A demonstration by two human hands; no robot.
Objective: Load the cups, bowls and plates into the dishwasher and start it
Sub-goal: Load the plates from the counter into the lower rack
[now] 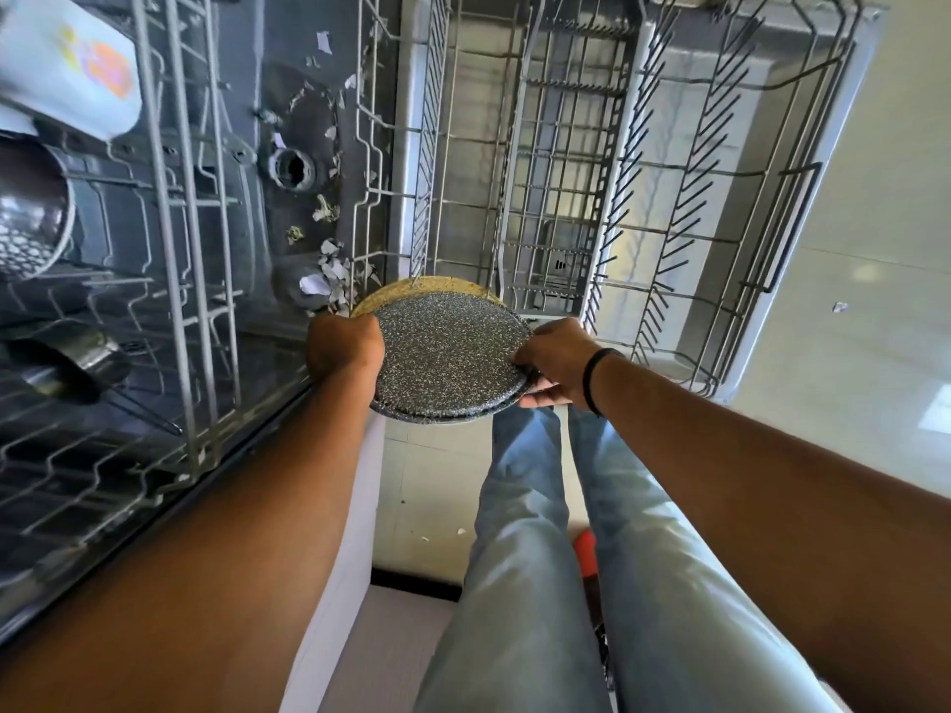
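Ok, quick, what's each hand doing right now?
Left hand: fingers grip the left edge of the speckled plates.
Right hand: fingers pinch the right edge of the same stack.

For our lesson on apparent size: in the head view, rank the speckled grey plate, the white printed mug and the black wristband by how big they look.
1. Speckled grey plate
2. White printed mug, partly cropped and at a different distance, so this is unsure
3. Black wristband

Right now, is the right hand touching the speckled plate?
Touching. The head view shows the right hand pinching the right rim of the speckled plate, fingertips on top and fingers beneath. The left hand grips the opposite rim.
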